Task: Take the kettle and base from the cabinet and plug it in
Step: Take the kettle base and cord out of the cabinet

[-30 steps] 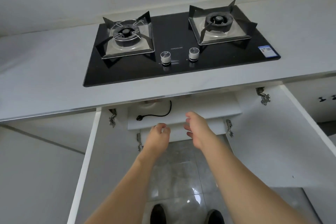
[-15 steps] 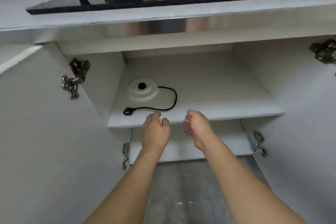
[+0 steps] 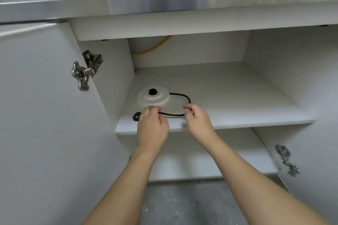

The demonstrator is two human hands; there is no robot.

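One base (image 3: 153, 97), one cord (image 3: 180, 104), two hands.

I had one view only, from the head camera: it sat low and close before the open cabinet (image 3: 256, 51), faced forward and slightly down onto the upper shelf (image 3: 237, 100), with the desk (image 3: 164, 3) edge overhead.

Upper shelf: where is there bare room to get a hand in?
The shelf lies bare from the cord loop to the right wall. Its left front is crowded: base, plug, left hand, right hand.
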